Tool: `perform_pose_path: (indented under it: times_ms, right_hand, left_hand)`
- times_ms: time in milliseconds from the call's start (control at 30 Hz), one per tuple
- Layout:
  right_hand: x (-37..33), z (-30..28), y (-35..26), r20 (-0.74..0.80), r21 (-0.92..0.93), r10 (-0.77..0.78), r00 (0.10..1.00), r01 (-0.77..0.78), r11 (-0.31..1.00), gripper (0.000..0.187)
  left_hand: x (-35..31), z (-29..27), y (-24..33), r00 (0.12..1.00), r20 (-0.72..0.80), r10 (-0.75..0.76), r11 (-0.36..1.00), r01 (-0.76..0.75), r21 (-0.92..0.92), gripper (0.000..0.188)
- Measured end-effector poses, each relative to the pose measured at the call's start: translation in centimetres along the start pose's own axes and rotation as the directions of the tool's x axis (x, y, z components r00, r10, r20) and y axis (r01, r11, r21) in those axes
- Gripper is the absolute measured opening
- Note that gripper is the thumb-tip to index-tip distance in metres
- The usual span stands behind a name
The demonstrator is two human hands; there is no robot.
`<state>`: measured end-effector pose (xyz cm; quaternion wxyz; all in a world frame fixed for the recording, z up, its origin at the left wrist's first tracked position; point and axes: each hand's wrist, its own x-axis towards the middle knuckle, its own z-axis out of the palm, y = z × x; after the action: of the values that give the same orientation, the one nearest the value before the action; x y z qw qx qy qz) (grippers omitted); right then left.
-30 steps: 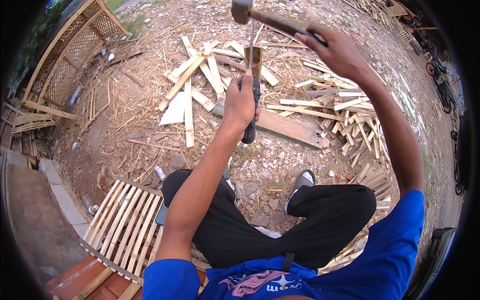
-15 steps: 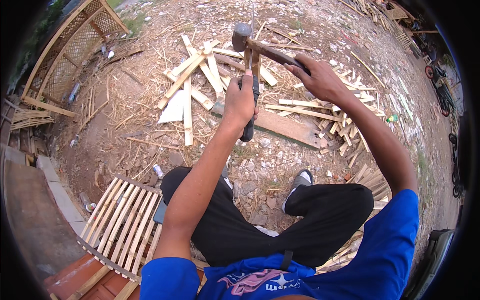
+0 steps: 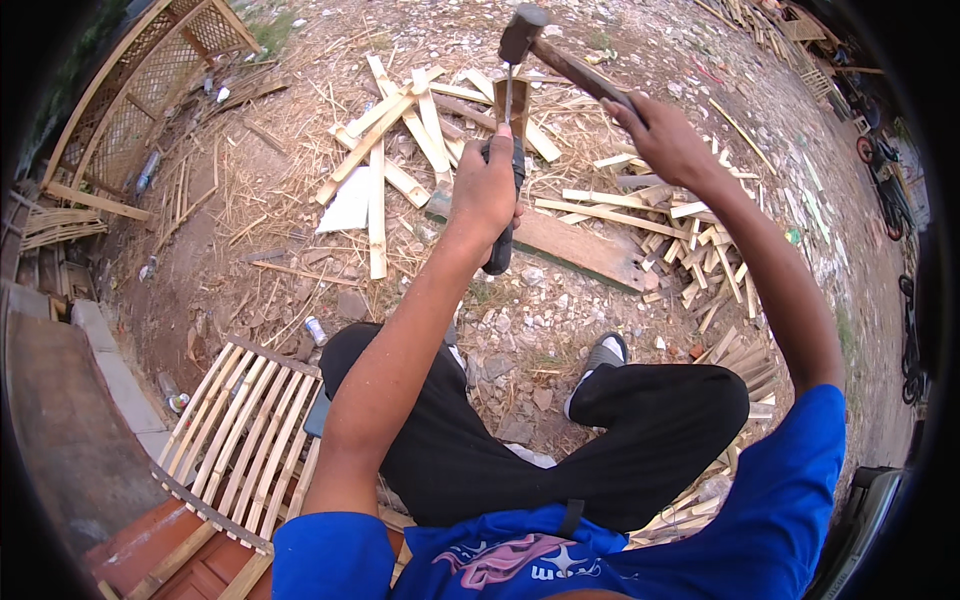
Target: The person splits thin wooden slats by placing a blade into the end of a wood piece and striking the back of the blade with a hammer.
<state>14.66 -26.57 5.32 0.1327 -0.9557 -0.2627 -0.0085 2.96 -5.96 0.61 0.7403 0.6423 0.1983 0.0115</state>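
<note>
My left hand [image 3: 485, 190] is closed round the black handle [image 3: 499, 258] of a knife-like tool, held out in front of me. Its thin metal blade [image 3: 508, 98] is seen nearly edge-on, with a brown wooden piece [image 3: 524, 97] right beside it. In my right hand [image 3: 668, 142] is a hammer [image 3: 523, 34], gripped by the end of its wooden handle. The hammer's dark head overlaps the top of the blade in view; whether they touch I cannot tell. Beyond my hands a thick plank [image 3: 570, 243] lies on the ground.
Pale wood strips [image 3: 375, 150] lie crossed ahead, and a heap of short sticks [image 3: 705, 240] is at the right. A slatted wooden frame [image 3: 240, 430] is by my left leg. Farther off stands a lattice panel [image 3: 140, 95]. Stones and chips litter the ground.
The hammer and my right hand have moved up and to the right. My left hand, with the tool, has shifted slightly right.
</note>
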Motion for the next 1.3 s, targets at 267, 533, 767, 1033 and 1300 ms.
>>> perform_pose_path:
  times_ms: [267,533,767,1033,1300]
  right_hand:
    - [-4.3,6.6,4.4,0.238,-0.113,0.104,0.966,-0.079,0.99,0.054]
    - [-1.5,-2.6,0.8,-0.172,0.233,0.182,0.968,-0.139,0.962,0.059]
    - [-1.5,-4.1,-1.3,-0.459,0.391,0.024,0.888,0.178,0.903,0.053]
    - [-3.8,1.6,-0.6,-0.003,0.072,0.063,0.998,-0.063,0.995,0.05]
    - [-2.0,-6.2,-3.5,-0.397,0.265,-0.059,0.916,0.176,0.948,0.058]
  left_hand:
    - [0.2,-0.7,-0.3,1.0,-0.01,-0.016,1.0,0.016,-0.01,0.041]
    - [1.0,-0.4,-0.5,0.999,0.001,0.032,0.999,-0.032,0.014,0.047]
    - [1.0,0.3,-0.9,0.999,0.021,0.023,0.999,-0.024,0.042,0.049]
    - [0.5,0.2,-1.6,1.0,-0.013,0.022,0.99,-0.02,0.141,0.051]
    - [0.2,0.0,-1.0,1.0,-0.009,0.011,0.99,-0.009,0.138,0.048]
